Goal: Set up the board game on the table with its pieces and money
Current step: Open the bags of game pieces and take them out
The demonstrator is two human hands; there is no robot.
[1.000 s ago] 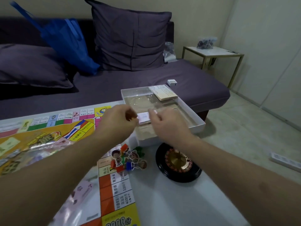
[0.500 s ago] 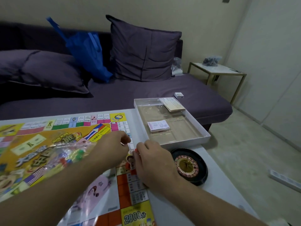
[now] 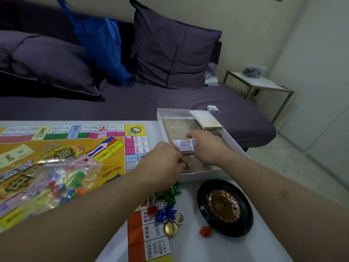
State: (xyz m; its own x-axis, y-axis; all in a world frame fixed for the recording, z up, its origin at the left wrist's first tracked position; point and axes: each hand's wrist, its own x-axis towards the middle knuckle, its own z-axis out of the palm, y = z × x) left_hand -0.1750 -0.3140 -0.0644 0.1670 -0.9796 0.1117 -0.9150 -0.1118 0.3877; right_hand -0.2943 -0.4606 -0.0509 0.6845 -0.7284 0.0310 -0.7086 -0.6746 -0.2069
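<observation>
The colourful game board (image 3: pixel 62 148) lies spread over the left of the white table. A clear bag of coloured pieces (image 3: pixel 56 182) rests on it. Player tokens and dice (image 3: pixel 164 208) are heaped at the board's right edge, beside a black roulette wheel (image 3: pixel 224 207). The open white box (image 3: pixel 160 118) stands at the table's far right corner. Inside it, my right hand (image 3: pixel 205 146) grips a wrapped stack of play money (image 3: pixel 184 145) from the right. My left hand (image 3: pixel 162 163) pinches its left end. A stack of cards (image 3: pixel 206 120) lies at the box's far end.
A red piece (image 3: pixel 205 231) lies loose on the table in front of the wheel. Behind the table is a dark purple sofa (image 3: pixel 170 99) with cushions, a blue bag (image 3: pixel 102 44) and a small white box (image 3: pixel 212 109). A side table (image 3: pixel 260 86) stands at right.
A second ago both hands held the money stack over the box. They left it in the box, dropped to the tokens, and are now back on the stack.
</observation>
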